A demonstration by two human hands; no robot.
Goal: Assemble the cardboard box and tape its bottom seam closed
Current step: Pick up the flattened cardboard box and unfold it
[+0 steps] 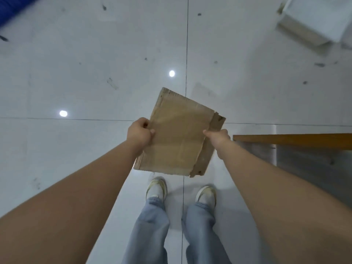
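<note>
While the cardboard box (177, 134) is flattened into a slab, it hangs in the air between the two hands, above the tiled floor (76, 73) and out ahead of the person's shoes (156, 189). The left hand (140, 133) pinches the slab's left edge, thumb on the upper face and fingers curled underneath. The right hand (219, 139) grips the right edge, thumb pressed on top just where a second layer of board peeks out beside it; its fingers are hidden beneath.

Judging by how easily it sits in a two-point pinch, the slab looks light, and the board looks stiff across its faces yet ready to hinge along its creases. Its surface seems dry and matt, so slipping is unlikely; the worn, ragged far edge suggests used cardboard that could tear or buckle if bent against the grain. To open it into a tube, the better hold is probably on the two opposite folded edges, pushing them toward each other, rather than on the flat faces. The flaps would likely be floppy once freed.

Beyond the right hand runs an orange-edged counter (293, 141). No tape shows anywhere, so the seam step is not yet begun.
</note>
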